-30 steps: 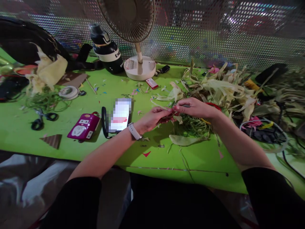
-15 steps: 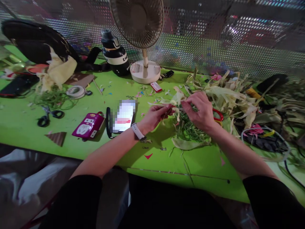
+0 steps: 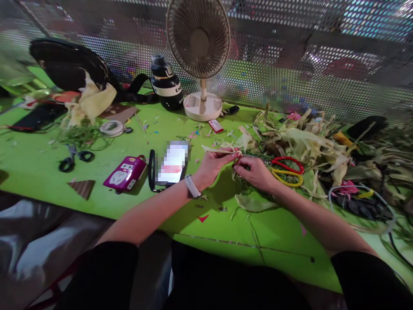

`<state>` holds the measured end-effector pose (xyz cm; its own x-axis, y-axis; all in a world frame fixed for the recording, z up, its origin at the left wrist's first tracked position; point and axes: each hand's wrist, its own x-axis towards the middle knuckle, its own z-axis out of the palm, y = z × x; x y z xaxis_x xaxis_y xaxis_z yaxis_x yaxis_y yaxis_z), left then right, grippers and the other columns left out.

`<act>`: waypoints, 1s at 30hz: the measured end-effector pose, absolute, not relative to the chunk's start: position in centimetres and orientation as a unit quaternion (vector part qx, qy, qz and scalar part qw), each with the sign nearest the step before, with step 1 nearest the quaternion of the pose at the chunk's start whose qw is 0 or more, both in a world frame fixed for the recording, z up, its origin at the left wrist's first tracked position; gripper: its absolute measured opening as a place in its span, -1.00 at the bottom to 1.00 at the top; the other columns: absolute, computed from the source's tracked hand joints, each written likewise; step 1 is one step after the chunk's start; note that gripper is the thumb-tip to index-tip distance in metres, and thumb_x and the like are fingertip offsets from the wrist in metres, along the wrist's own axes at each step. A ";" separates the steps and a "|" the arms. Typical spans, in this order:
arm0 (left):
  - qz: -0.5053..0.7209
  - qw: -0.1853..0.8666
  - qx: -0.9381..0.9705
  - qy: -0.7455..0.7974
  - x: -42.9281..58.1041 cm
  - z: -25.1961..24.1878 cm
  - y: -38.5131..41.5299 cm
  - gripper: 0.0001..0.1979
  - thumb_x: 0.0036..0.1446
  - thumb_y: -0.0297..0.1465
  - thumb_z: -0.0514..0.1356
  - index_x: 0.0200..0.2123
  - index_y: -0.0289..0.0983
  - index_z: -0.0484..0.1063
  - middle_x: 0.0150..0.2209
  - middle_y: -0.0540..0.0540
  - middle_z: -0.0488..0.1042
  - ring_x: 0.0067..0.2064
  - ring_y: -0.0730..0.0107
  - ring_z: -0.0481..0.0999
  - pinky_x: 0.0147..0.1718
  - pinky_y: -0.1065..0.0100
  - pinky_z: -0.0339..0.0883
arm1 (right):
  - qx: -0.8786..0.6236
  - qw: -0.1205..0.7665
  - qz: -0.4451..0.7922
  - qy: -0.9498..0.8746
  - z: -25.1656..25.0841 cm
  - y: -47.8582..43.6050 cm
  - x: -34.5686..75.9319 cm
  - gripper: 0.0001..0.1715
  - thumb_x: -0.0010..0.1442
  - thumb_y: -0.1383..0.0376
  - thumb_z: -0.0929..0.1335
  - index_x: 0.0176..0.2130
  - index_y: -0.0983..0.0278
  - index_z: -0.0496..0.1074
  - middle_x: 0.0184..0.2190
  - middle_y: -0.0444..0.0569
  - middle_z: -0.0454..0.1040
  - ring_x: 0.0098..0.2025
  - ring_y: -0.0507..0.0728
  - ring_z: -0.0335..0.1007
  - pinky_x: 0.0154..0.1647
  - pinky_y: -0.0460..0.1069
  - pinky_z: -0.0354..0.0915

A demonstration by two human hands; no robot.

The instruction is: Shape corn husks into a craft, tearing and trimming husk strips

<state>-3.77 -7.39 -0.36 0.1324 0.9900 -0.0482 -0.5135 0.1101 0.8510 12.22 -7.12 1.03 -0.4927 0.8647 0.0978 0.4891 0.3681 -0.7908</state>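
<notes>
Over the green table, my left hand pinches a pale strip of husk, whose narrow end points left. My right hand is closed close beside the left fingertips; what its fingers grip is too small to make out. Scissors with red and yellow handles lie just right of my right hand. Dried husks are heaped behind and to the right. A loose husk piece rests below my right hand.
A fan and a black bottle stand at the back. Left of my hands are a phone, a purple power adapter, black scissors, a tape roll and a black bag. A looped tube lies right.
My right hand has lowered and turned, its fingers now curled beside the left fingertips. The red and yellow scissor handles show more fully. The camera view has shifted slightly.
</notes>
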 end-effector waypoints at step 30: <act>0.444 0.514 0.651 0.339 -5.3 -0.1 -7.0 -0.81 0.16 -0.38 0.23 -0.15 -0.29 0.51 -0.13 -0.15 0.55 -0.09 0.37 0.50 -0.05 0.29 0.37 | -0.411 0.287 0.354 -0.789 2.9 -4.4 14.8 -0.64 0.20 0.05 0.34 -0.30 0.29 0.53 -0.35 -0.03 0.55 -0.26 0.13 0.42 -0.16 0.03 0.29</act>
<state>-5.28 -6.99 -0.14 0.3752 0.8982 0.2291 -0.0145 -0.2414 0.9703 14.85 -4.41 2.91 -0.4971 0.8526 0.1612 0.4468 0.4108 -0.7947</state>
